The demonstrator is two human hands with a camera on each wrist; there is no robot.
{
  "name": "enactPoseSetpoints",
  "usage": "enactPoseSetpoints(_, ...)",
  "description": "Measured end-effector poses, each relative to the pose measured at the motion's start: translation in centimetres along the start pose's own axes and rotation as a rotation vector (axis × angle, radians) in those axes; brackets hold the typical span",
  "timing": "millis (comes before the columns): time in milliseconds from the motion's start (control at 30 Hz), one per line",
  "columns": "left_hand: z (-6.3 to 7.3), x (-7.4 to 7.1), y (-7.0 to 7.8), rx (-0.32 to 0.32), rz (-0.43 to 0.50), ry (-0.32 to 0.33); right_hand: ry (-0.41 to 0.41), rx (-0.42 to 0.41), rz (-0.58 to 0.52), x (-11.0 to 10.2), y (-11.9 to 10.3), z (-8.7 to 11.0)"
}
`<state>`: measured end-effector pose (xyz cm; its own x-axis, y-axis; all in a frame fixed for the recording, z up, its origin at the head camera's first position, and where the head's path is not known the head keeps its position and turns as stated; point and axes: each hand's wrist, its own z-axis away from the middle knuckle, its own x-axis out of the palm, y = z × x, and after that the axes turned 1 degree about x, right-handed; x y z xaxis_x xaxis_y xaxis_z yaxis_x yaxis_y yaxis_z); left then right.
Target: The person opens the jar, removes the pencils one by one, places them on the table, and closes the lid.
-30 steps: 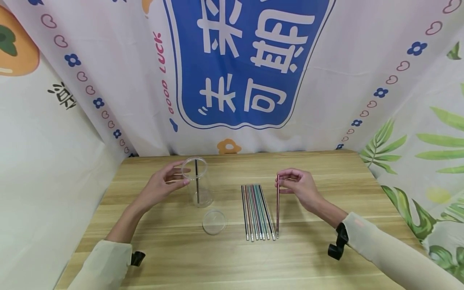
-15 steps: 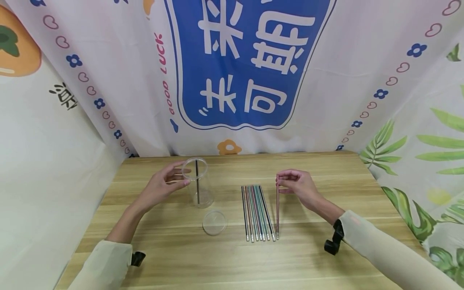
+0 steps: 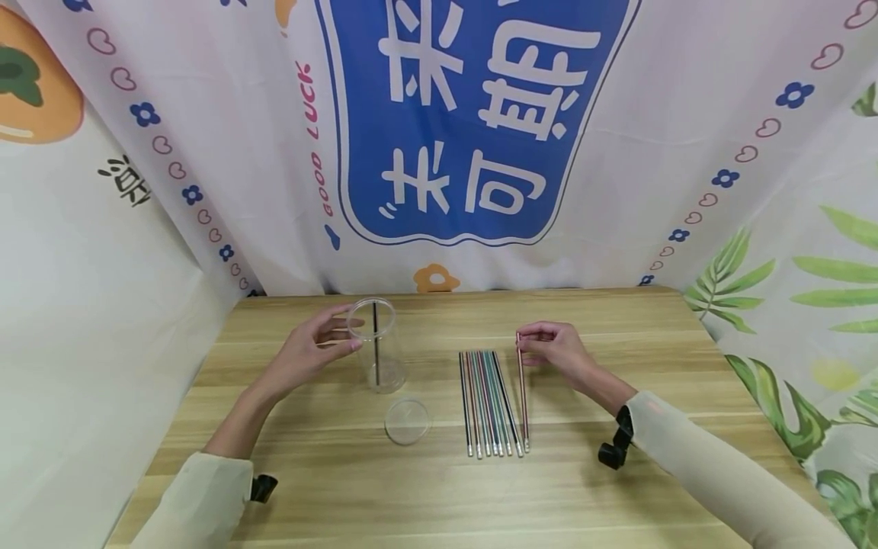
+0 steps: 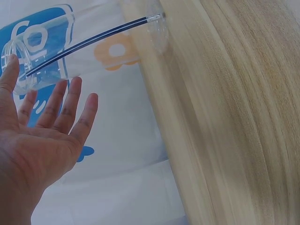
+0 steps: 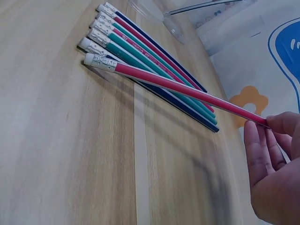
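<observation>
My right hand (image 3: 559, 354) pinches the upper end of a red pencil (image 5: 178, 88) between thumb and fingertips. That pencil slants down to its white eraser, low by the wood tabletop at the right side of a row of pencils (image 3: 488, 404). The row holds red, green and dark blue ones, erasers toward me. On the left, a clear plastic canister (image 3: 391, 358) stands upright with one dark, white-striped pencil (image 4: 93, 44) inside. My left hand (image 3: 305, 354) is at its rim, fingers spread and fairly straight, thumb in front and fingertips beside the wall.
A round clear lid (image 3: 408, 422) lies flat between the canister and the pencil row. The wood table (image 3: 425, 503) ends at the back against a printed curtain (image 3: 288, 259). Each wrist carries a small black camera mount (image 3: 613, 450).
My right hand has shifted slightly left, bringing the red pencil's top closer to the row and tilting it. The left hand and the canister hold their place.
</observation>
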<state>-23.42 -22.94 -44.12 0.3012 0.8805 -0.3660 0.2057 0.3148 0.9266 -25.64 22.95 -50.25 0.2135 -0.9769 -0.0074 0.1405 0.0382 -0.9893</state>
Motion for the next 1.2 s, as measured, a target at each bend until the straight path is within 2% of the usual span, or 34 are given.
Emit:
enactPoseSetpoints(600,-0.1,0.0,0.1,-0.01,-0.005,0.006,-0.013,0.111,0.034,0.9,1.5,-2.2)
enactPoseSetpoints(933,0.0,0.0,0.1,-0.011,0.005,0.0,0.012,0.132,0.047,1.6,1.8,-2.5)
enactPoseSetpoints(1200,0.1,0.0,0.1,-0.012,0.0,0.002,0.022,0.105,0.112,2.1,2.1,-2.5)
